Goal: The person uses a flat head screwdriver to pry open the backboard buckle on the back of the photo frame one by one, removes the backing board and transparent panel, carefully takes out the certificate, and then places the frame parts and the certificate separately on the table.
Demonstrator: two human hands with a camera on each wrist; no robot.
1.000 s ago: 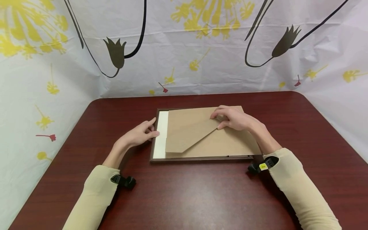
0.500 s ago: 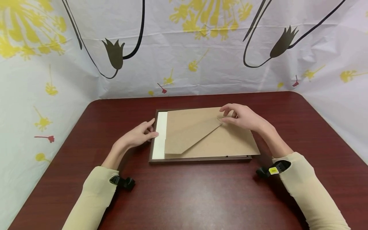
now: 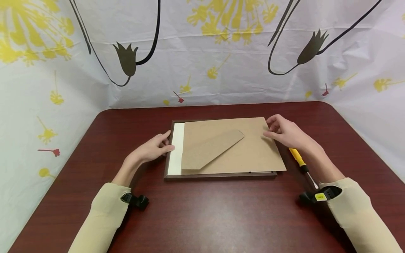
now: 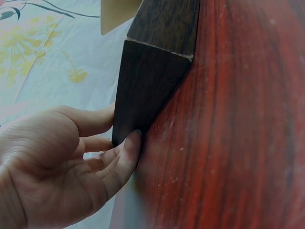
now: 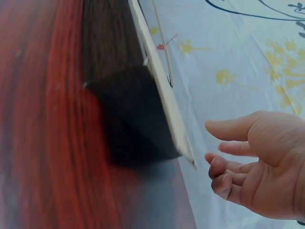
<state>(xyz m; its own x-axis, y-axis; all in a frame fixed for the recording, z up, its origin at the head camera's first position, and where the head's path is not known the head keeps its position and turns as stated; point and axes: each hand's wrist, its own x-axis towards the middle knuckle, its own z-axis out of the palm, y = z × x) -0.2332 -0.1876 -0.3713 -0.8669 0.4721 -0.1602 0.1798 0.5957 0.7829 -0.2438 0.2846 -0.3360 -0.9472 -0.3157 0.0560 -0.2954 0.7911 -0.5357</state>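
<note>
A dark wooden picture frame [image 3: 218,176] lies on the table, back side up. Its brown backing board [image 3: 253,158] sits shifted right, overhanging the frame's right side, and leaves a white strip [image 3: 176,149] showing at the left. A stand flap [image 3: 213,151] lies angled across the board. My left hand [image 3: 152,147] grips the frame's left side, thumb over the rim and fingers against the outer edge [image 4: 147,90]. At the board's upper right edge is my right hand [image 3: 286,133], fingers loosely bent and holding nothing; the right wrist view shows a gap between it and the board's corner [image 5: 183,148].
A screwdriver with a yellow handle [image 3: 297,157] lies right of the frame, partly beneath my right forearm. The dark red table [image 3: 205,211] reaches back to a white patterned cloth [image 3: 196,77] that hangs behind and at both sides.
My right hand has let go of the stand flap and moved right to the board's edge, uncovering the screwdriver. The flap now lies lower. My left hand stays on the frame.
</note>
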